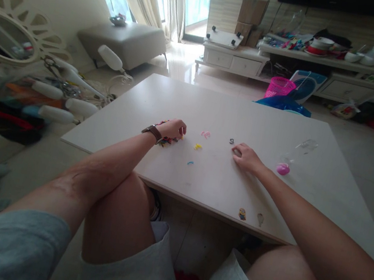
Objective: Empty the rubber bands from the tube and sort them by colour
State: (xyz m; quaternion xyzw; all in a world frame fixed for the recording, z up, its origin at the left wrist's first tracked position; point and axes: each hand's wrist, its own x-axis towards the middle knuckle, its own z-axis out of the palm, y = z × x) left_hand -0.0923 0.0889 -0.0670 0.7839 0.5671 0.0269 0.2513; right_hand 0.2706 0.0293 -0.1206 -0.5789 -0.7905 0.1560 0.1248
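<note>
My left hand, with a brown-strapped watch on its wrist, is over a pile of small multicoloured pieces on the white table. Its fingers are curled down and pinched, with a bit of yellow at the fingertips. To its right are small groups of pink pieces and yellow pieces, and a blue piece. My right hand rests on the tabletop, fingers bent and thumb apart from them, holding nothing I can see. Just beyond its fingertips is a small black group.
Right of my right hand are a pink-purple round object and a clear plastic piece. A yellow cartoon figure and a small clear-looking piece lie by the near edge. A pink basket stands beyond the table.
</note>
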